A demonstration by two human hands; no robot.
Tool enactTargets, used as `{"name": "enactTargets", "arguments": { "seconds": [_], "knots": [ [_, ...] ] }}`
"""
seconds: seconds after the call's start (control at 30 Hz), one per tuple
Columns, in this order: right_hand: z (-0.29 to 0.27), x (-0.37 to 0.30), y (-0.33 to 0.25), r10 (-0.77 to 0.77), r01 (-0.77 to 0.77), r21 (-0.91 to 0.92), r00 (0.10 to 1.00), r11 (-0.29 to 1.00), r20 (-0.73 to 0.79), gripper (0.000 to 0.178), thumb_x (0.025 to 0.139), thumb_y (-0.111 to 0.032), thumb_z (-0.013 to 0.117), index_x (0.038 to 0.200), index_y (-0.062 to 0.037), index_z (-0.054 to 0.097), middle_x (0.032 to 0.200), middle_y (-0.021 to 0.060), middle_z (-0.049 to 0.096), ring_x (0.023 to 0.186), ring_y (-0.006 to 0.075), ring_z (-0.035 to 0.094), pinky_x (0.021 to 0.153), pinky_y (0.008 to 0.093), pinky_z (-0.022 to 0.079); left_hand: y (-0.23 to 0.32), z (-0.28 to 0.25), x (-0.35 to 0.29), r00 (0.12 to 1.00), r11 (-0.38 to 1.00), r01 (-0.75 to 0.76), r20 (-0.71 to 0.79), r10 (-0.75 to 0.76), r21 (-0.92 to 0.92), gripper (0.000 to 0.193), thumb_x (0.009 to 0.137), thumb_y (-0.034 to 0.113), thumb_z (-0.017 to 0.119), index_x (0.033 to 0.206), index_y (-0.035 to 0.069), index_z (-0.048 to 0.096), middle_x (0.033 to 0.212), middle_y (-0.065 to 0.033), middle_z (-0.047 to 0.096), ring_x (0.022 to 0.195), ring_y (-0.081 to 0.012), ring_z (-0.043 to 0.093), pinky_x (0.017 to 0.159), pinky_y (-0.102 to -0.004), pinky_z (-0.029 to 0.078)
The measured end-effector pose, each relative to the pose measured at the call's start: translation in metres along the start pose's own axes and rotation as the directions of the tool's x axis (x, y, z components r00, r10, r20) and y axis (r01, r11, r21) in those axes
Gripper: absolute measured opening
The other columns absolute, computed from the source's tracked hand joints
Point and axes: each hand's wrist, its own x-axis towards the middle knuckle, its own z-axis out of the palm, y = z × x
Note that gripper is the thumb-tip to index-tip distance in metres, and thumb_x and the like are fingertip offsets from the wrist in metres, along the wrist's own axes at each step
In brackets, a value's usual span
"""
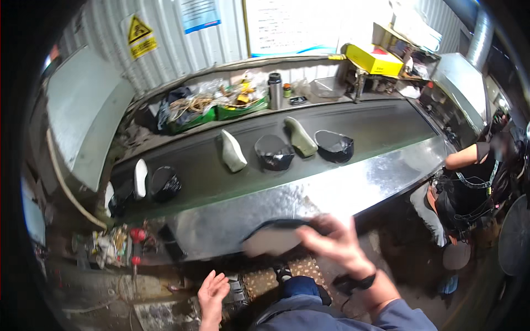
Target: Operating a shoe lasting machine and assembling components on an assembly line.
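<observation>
My right hand [337, 243], smeared by motion, is at the front edge of the metal ledge. Its fingers close on the right end of a curved piece [273, 241] with a dark rim and a pale face; blur hides its exact kind. Lower down, my left hand [213, 291] is held up with bent, loose fingers and nothing in it. Beyond the ledge, a dark conveyor belt [210, 185] carries white wedge-shaped soles [233, 153], a greenish-white one [301, 138] and shiny black curved pieces [274, 153] like shoe uppers.
Behind the belt stand green trays [243, 109] of cords and bags, a steel flask [275, 91] and a yellow box [375, 59]. Metal hoods [83, 116] flank the belt. At the right sits another person [475, 171]. Clutter and red-topped items [138, 235] lie front left.
</observation>
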Motion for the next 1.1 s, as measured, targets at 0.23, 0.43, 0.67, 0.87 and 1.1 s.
{"name": "enactTargets", "arguments": {
  "seconds": [0.23, 0.43, 0.67, 0.87, 1.1],
  "knots": [
    [-0.283, 0.119, 0.163, -0.242, -0.272, -0.497, 0.625, 0.824, -0.743, 0.035, 0.083, -0.019, 0.078, 0.104, 0.0045, 0.062, 0.076, 0.0094, 0.068, 0.068, 0.0168, 0.061, 0.063, 0.0321, 0.049, -0.018, 0.034, 0.068, 0.993, 0.992, 0.047, -0.114, -0.034, 0.117, 0.059, 0.078, -0.015, 0.067, 0.133, -0.004, 0.053, 0.130, -0.0197, 0.057, 0.115, -0.0281, 0.064, 0.093, -0.0360, 0.055],
    [-0.339, 0.167, 0.392, 0.267, -0.492, -0.092, 0.609, 0.865, -0.747, 0.090, 0.084, -0.017, 0.079, 0.153, -0.0104, 0.022, 0.109, 0.0172, 0.065, 0.087, 0.0271, 0.066, 0.067, 0.0413, 0.059, -0.027, 0.028, 0.067, 0.978, 0.957, 0.144, -0.187, -0.098, 0.251, 0.040, 0.088, 0.000, 0.071, 0.127, -0.007, 0.061, 0.125, -0.0172, 0.065, 0.113, -0.0223, 0.064, 0.099, -0.0335, 0.051],
    [-0.245, 0.261, 0.377, 0.787, -0.614, 0.501, 0.394, 0.610, -0.475, 0.106, 0.079, -0.028, 0.086, 0.153, -0.0119, 0.010, 0.134, 0.0263, 0.045, 0.086, 0.0311, 0.065, 0.062, 0.0404, 0.063, -0.034, -0.016, 0.055, 0.956, 0.956, 0.185, -0.266, -0.121, 0.230, 0.044, 0.088, -0.001, 0.072, 0.130, -0.006, 0.058, 0.120, -0.0141, 0.065, 0.108, -0.0223, 0.064, 0.093, -0.0327, 0.054],
    [-0.199, 0.311, 0.327, 0.333, -0.246, 0.225, 0.671, 0.943, -0.663, 0.064, 0.074, -0.016, 0.088, 0.125, -0.0042, 0.051, 0.093, 0.0077, 0.067, 0.072, 0.0156, 0.063, 0.052, 0.0336, 0.051, -0.045, -0.022, 0.077, 0.924, 0.905, 0.346, -0.255, -0.283, 0.248, 0.045, 0.089, 0.003, 0.073, 0.130, -0.005, 0.058, 0.120, -0.0149, 0.065, 0.102, -0.0236, 0.066, 0.088, -0.0329, 0.057],
    [-0.121, 0.322, 0.342, 0.063, -0.304, -0.738, 0.940, 0.602, -0.336, 0.068, 0.066, -0.020, 0.084, 0.124, -0.0013, 0.055, 0.127, 0.0212, 0.050, 0.119, 0.0402, 0.049, 0.096, 0.0452, 0.051, -0.048, -0.029, 0.088, 0.946, 0.931, 0.296, -0.198, -0.256, 0.213, 0.045, 0.089, 0.007, 0.074, 0.130, -0.005, 0.059, 0.117, -0.0138, 0.067, 0.103, -0.0220, 0.066, 0.088, -0.0328, 0.056]
  ]
}}
